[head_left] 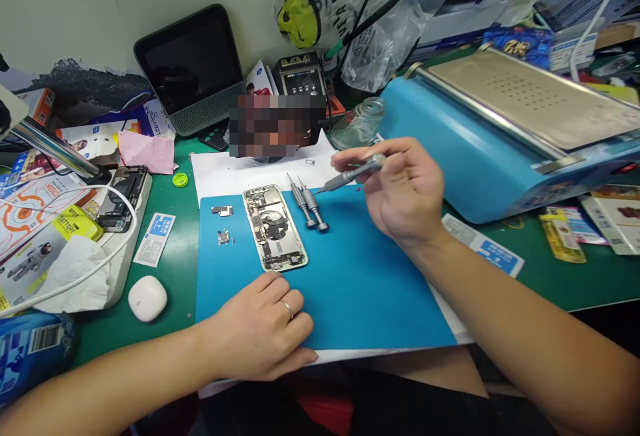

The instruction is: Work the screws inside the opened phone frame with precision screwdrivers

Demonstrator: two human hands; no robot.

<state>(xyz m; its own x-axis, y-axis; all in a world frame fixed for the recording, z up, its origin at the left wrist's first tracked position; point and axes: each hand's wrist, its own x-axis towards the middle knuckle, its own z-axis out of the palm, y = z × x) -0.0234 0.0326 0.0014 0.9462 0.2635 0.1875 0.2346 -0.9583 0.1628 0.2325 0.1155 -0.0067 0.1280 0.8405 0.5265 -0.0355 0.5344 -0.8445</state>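
Note:
My right hand [407, 186] is raised over the right part of the blue mat [360, 296], closed on a grey screwdriver [350, 176] whose tip points left. Two more grey screwdrivers [307, 206] lie side by side on the mat, just beneath that tip. To their left is an opened phone [275, 228] with its inner parts exposed. My left hand [265, 329], a ring on one finger, rests at the mat's front edge below the phone, its fingers curled under; I see nothing in it. Small metal parts [223, 237] and a small plate [222, 211] lie left of the phone.
Behind the mat, white paper [215, 173] carries a blurred-out item, with a glass jar [363, 119] nearby. A large blue machine [465, 156] with a metal plate stands right. At left are a white round case [147, 298], a card [155, 239], boxes and a cable.

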